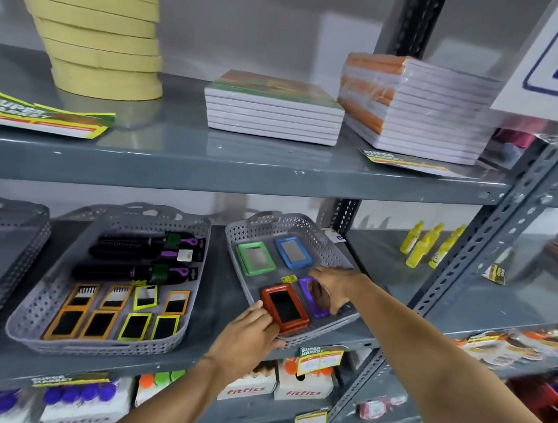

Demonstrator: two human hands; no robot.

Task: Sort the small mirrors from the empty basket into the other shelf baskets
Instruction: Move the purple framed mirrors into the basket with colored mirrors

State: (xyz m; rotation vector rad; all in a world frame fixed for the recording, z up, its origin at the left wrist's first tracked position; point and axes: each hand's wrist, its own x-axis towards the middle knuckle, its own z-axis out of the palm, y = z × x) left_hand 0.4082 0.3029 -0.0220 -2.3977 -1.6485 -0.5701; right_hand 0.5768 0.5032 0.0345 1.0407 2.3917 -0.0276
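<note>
Facing you: a grey metal shelf [241,174] unit, with both your arms reaching onto its middle level.
Upper level: well above your fingers, a leaning stack of yellow rings [100,37] and two wrapped stacks of notebooks [272,108].
Left basket [108,287]: to the left of your left hand, a grey perforated basket holding black brushes at the back and orange- and yellow-framed small mirrors [116,313] in rows at the front.
Right basket [270,223]: the grey basket both your hands are in, tilted and lying on the middle level.
Left hand [250,334]: at that basket's front edge, fingers pressed together against the near left side of the red mirror [284,307]; whether they actually grip it you cannot tell.
Right hand [335,287]: over the basket's front right, fingers spread and curled, pinching the purple mirror [312,297], which stands tilted on its edge.
Red mirror: lying just left of the purple one, between your two hands.
Green mirror [255,256] and blue mirror [293,252]: flat, side by side at the back of the basket, beyond your fingers.
Yellow bottles [429,246]: well to the right of your right hand, on the neighbouring bay.
Price label [289,279]: a small yellow tag on the basket floor, just left of your right fingertips.
</note>
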